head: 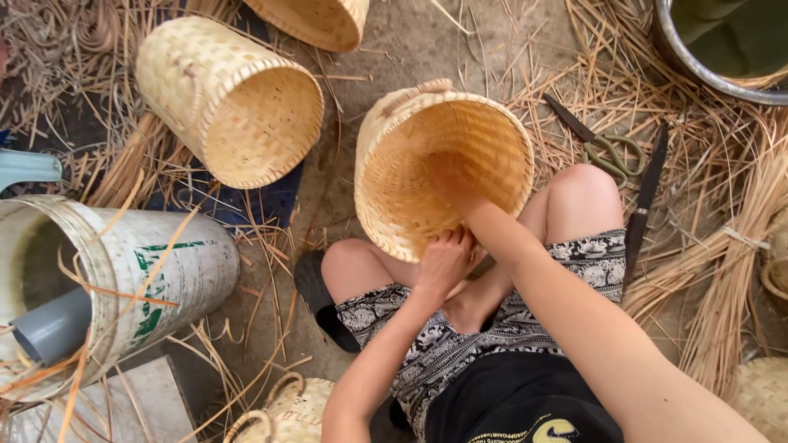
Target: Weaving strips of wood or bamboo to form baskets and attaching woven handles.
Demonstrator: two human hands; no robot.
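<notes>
Woven basket lies tilted between the knees, mouth toward the person, long axis pointing away. Right hand reaches deep inside it, grip not discernible. Left hand pinches basket's near rim. Scissors right of basket

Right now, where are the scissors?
In the head view, the green-handled scissors lie on the straw at upper right, just beyond the person's knee, beside a dark knife and below the metal basin.
</notes>
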